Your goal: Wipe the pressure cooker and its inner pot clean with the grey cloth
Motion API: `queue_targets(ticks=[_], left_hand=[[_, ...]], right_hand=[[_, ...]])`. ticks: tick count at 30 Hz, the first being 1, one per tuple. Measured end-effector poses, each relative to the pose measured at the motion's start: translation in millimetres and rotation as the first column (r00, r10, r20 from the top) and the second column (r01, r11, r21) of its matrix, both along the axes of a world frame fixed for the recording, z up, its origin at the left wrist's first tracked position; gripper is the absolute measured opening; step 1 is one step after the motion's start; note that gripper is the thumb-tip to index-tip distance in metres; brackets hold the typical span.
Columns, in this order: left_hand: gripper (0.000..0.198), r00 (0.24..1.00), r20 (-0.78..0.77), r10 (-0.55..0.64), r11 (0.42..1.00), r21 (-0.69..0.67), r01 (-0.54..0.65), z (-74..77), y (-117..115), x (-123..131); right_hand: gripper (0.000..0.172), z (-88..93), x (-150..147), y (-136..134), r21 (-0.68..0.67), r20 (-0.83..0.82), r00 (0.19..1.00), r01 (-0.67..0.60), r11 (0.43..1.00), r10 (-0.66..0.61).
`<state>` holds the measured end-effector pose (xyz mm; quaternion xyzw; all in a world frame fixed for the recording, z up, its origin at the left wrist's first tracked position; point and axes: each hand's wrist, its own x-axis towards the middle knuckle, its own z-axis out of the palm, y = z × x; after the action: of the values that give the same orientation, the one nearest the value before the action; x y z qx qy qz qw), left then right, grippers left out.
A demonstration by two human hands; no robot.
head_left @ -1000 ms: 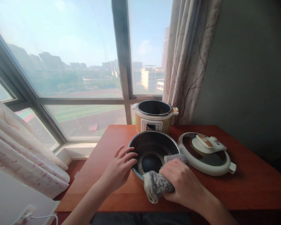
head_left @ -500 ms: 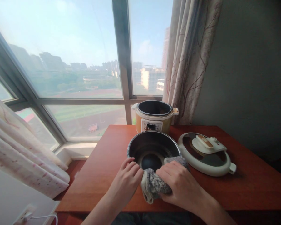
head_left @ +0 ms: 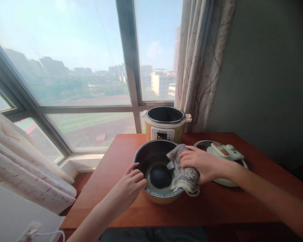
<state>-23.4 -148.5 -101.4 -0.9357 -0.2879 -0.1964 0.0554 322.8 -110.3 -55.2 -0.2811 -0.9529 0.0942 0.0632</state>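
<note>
1. My left hand (head_left: 130,183) is curled round the near left rim of the inner pot (head_left: 142,154), fingers hooked over the edge. That grip braces the pot, I judge, so it does not slide or turn on the smooth wood.
2. My right hand (head_left: 203,164) lies palm down on the grey cloth (head_left: 183,174), fingers only slightly bent, pressing it against the pot's right rim. My thumb is hidden, so I cannot tell whether it pinches from below.
3. The cloth drapes over the rim, part inside the pot and part hanging outside. This lets one press cover both faces of the edge.
4. The pot sits on the table (head_left: 111,201), near its near edge and between my arms, close enough for both hands to work on it.
5. The cooker base (head_left: 165,126) stands open at the far side by the window (head_left: 65,67), just beyond the pot and out of my way.
6. The lid (head_left: 227,153) rests on the table to the right, handle up, partly behind my right wrist.
7. A curtain (head_left: 204,67) hangs at the far right, behind the base.
</note>
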Motion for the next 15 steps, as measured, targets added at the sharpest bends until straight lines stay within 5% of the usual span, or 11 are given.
queue_targets(ticks=[10, 15], left_hand=[[0.02, 0.994, 0.056, 0.093, 0.995, 0.026, -0.094, -3.2, -21, 6], [0.02, 0.997, 0.055, 0.05, 0.999, -0.004, -0.05, -6.4, -41, 28]], right_hand=[[0.033, -17.2, -13, -25, 0.138, 0.045, 0.999, 0.01, 0.99, -0.017], [0.028, -28.5, -47, -72, 0.192, -0.06, 0.972, 0.236, 0.953, -0.229]])
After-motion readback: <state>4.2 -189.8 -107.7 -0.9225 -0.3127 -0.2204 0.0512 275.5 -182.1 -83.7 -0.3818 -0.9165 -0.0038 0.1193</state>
